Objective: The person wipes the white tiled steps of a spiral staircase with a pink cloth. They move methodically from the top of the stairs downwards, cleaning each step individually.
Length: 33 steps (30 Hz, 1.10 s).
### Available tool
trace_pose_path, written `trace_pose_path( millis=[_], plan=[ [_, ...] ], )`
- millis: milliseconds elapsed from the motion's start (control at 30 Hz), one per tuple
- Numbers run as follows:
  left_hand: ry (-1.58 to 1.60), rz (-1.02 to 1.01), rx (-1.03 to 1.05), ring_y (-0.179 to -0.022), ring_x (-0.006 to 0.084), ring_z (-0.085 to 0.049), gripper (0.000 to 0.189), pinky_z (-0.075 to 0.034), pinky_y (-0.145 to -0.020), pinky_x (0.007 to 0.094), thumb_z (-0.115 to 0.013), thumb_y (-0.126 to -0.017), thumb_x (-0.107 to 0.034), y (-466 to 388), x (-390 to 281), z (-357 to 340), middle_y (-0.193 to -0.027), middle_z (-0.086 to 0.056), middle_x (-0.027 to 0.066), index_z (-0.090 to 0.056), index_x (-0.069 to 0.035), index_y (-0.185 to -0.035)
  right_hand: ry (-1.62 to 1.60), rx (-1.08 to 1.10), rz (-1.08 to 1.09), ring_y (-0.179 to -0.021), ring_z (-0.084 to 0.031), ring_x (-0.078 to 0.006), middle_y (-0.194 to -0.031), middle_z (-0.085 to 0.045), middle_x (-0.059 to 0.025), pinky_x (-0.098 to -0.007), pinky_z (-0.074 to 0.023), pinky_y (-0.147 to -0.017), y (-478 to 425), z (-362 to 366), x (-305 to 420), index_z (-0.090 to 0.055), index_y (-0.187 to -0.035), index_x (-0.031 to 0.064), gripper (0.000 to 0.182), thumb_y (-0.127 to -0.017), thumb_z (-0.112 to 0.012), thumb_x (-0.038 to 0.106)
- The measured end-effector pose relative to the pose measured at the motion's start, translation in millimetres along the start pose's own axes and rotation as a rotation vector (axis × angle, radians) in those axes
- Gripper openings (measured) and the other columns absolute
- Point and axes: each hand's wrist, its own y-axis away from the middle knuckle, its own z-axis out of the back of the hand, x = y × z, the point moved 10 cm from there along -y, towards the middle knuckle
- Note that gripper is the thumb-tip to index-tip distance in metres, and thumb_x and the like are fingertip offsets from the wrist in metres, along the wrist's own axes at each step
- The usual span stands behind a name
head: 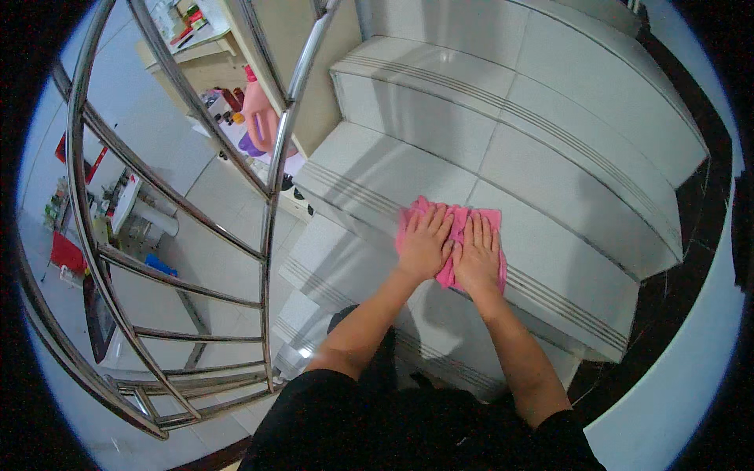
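Observation:
A pink cloth lies spread and wrinkled over the grooved front edge of a white tiled stair step. My left hand presses flat on the cloth's left part, fingers pointing up the stairs. Beside it, my right hand rests palm down on the right part, with its fingers close together. The two thumbs nearly meet over the middle of the cloth. Whatever lies beneath the palms is hidden.
On the left curves a stainless steel railing. Beyond it, a pink plastic jug stands on a shelf among small items. More curved steps rise ahead. Dark skirting borders the wall on the right.

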Motion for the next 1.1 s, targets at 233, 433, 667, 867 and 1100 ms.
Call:
trace_pose_path(
  millis=[233, 433, 667, 867, 1100],
  plan=[
    [-0.028, 0.146, -0.017, -0.14, 0.0288, -0.036, 0.054, -0.021, -0.116, 0.0525, -0.051, -0.092, -0.034, -11.2, 88.4, 23.0, -0.15, -0.043, 0.009, -0.048, -0.01, -0.141, -0.002, 0.058, 0.067, -0.145, -0.025, -0.0329, -0.155, -0.03, -0.0182, -0.0495, -0.0164, -0.119, -57.3, -36.5, 63.8, -0.036, -0.146, -0.0029, 0.061, -0.095, -0.044, 0.03],
    [-0.088, 0.172, 0.013, -0.143, 0.0307, -0.031, 0.059, -0.021, -0.117, 0.0485, -0.052, -0.091, -0.032, -23.9, 152.3, 29.3, -0.153, -0.038, 0.011, -0.043, -0.009, -0.145, 0.017, 0.031, 0.104, -0.144, -0.026, -0.0329, -0.153, -0.034, -0.0189, -0.0487, -0.0122, -0.12, -104.1, -65.9, 104.1, -0.038, -0.145, -0.0026, 0.061, -0.094, -0.046, 0.031],
    [-0.103, 0.194, 0.003, -0.143, 0.0279, -0.032, 0.056, -0.023, -0.117, 0.0472, -0.05, -0.092, -0.027, -45.0, 215.6, 34.5, -0.152, -0.04, 0.0104, -0.043, -0.01, -0.144, 0.003, -0.024, 0.171, -0.142, -0.033, -0.032, -0.151, -0.038, -0.0196, -0.0491, -0.0184, -0.119, -156.7, -90.3, 145.5, -0.041, -0.144, -0.002, 0.058, -0.095, -0.045, 0.03],
    [-0.13, 0.212, 0.035, -0.144, 0.0297, -0.03, 0.056, -0.023, -0.117, 0.0488, -0.049, -0.093, -0.029, -69.8, 266.2, 27.9, -0.155, -0.034, 0.0114, -0.041, -0.008, -0.145, -0.042, -0.11, 0.235, -0.139, -0.037, -0.0348, -0.147, -0.043, -0.0216, -0.0509, -0.0242, -0.116, -196.4, -104.8, 170.8, -0.045, -0.138, -0.0051, 0.054, -0.095, -0.045, 0.027],
    [-0.153, 0.36, -0.144, -0.139, 0.0314, -0.036, 0.054, -0.027, -0.114, 0.0511, -0.049, -0.091, -0.028, -80.0, 298.1, 32.1, -0.149, -0.041, 0.0128, -0.046, -0.007, -0.14, -0.04, -0.282, 0.304, -0.133, -0.043, -0.0375, -0.142, -0.048, -0.0204, -0.0528, -0.0295, -0.113, -223.7, -109.7, 183.9, -0.047, -0.136, -0.0021, 0.048, -0.096, -0.048, 0.024]
  ],
)
